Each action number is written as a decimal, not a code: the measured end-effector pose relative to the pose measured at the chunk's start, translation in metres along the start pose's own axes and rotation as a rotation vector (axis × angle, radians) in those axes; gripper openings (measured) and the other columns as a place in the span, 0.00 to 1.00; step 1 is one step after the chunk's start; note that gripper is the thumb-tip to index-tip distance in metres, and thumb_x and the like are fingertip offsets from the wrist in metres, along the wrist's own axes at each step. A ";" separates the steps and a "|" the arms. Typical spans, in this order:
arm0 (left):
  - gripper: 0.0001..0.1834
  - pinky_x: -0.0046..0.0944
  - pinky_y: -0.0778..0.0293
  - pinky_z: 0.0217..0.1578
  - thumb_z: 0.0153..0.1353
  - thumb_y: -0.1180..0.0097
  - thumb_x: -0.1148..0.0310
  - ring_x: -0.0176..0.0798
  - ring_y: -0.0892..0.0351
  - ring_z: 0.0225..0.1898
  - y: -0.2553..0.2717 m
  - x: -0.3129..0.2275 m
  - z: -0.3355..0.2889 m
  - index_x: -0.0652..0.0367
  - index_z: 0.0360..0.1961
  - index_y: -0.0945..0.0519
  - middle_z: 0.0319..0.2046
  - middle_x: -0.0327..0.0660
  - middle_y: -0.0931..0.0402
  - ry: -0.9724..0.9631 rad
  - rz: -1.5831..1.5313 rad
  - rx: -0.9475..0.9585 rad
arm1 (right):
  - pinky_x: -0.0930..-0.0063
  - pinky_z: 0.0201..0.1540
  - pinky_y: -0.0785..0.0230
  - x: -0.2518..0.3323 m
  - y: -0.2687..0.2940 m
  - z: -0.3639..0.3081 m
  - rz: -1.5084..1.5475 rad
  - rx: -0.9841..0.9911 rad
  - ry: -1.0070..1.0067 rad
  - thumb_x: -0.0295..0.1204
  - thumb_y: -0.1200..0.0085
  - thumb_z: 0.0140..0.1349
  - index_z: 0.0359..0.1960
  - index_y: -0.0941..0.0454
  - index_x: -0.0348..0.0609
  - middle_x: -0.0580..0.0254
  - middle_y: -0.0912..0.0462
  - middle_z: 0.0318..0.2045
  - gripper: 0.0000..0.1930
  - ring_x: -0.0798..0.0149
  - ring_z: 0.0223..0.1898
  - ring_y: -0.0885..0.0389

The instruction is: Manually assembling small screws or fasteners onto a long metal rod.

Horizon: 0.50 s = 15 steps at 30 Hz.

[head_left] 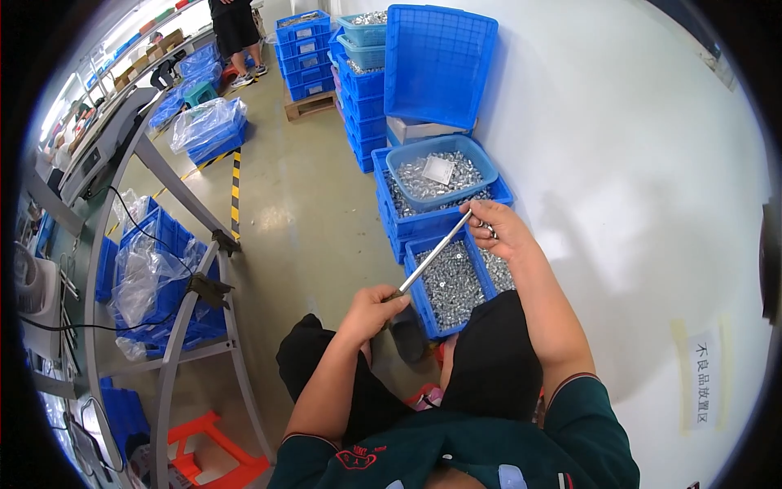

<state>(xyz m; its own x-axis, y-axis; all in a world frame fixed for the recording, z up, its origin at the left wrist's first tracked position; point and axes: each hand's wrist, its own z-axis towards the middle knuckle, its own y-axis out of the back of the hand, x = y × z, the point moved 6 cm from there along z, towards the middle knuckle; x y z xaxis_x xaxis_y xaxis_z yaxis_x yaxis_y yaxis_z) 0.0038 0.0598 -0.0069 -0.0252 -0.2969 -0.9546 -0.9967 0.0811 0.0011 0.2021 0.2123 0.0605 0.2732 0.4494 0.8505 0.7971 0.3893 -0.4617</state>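
A slim, silvery metal rod (436, 254) slants between my two hands above the bins. My left hand (377, 312) grips its lower, nearer end with the fingers wrapped round it. At the upper end, my right hand (498, 228) pinches the rod's tip between thumb and forefinger. Small dark and shiny pieces show by the curled fingers of that hand, too small to name. Below the rod is a narrow blue bin (421, 312) full of small metal fittings. Behind it, a light-blue basket (398, 177) of similar parts with a white label rests on a larger blue crate (397, 237).
A white wall (627, 147) runs along my right. Stacked blue crates (364, 130) and an upright blue tub (441, 61) stand behind the bins. At left are a grey metal frame (173, 346), plastic-wrapped crates (204, 319) and an orange stool (183, 426). A person (234, 33) stands far off.
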 end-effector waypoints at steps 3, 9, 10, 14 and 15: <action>0.12 0.28 0.44 0.18 0.55 0.43 0.64 0.24 0.40 0.18 -0.003 -0.008 -0.001 0.62 0.25 0.23 0.15 0.29 0.36 0.007 -0.004 -0.005 | 0.90 0.13 0.53 -0.008 -0.021 -0.006 -0.131 0.018 -0.050 0.33 0.48 0.61 0.39 0.26 0.36 0.71 0.32 0.20 0.12 0.82 0.14 0.41; 0.12 0.27 0.46 0.18 0.55 0.43 0.62 0.23 0.41 0.17 -0.001 -0.010 0.001 0.61 0.24 0.24 0.14 0.28 0.36 0.002 -0.079 -0.049 | 0.90 0.12 0.52 -0.022 -0.026 -0.005 -0.088 0.124 -0.248 0.30 0.52 0.61 0.42 0.28 0.34 0.66 0.30 0.24 0.12 0.81 0.16 0.41; 0.12 0.27 0.46 0.18 0.55 0.43 0.63 0.23 0.41 0.17 -0.001 -0.009 0.002 0.61 0.24 0.24 0.14 0.28 0.36 0.003 -0.080 -0.055 | 0.91 0.12 0.52 -0.023 -0.019 -0.002 0.002 0.100 -0.269 0.29 0.52 0.60 0.42 0.29 0.33 0.63 0.29 0.25 0.12 0.81 0.16 0.41; 0.12 0.27 0.46 0.18 0.55 0.43 0.63 0.22 0.41 0.17 0.001 -0.006 0.003 0.60 0.22 0.24 0.14 0.28 0.36 -0.018 -0.068 -0.053 | 0.91 0.11 0.50 -0.022 0.005 0.005 0.101 -0.052 -0.256 0.24 0.54 0.58 0.41 0.30 0.32 0.59 0.29 0.27 0.10 0.79 0.16 0.40; 0.12 0.27 0.46 0.18 0.55 0.43 0.63 0.22 0.41 0.17 0.001 -0.005 0.004 0.60 0.22 0.24 0.14 0.28 0.36 -0.018 -0.069 -0.052 | 0.89 0.11 0.50 -0.021 0.006 0.005 0.129 -0.052 -0.251 0.26 0.52 0.58 0.39 0.29 0.34 0.60 0.28 0.25 0.09 0.78 0.14 0.40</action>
<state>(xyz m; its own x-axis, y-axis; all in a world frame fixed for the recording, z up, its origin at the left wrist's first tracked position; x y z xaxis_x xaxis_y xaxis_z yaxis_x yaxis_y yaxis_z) 0.0031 0.0649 -0.0036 0.0442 -0.2832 -0.9581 -0.9987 0.0113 -0.0494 0.1988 0.2092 0.0384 0.2371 0.6804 0.6935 0.7926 0.2773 -0.5430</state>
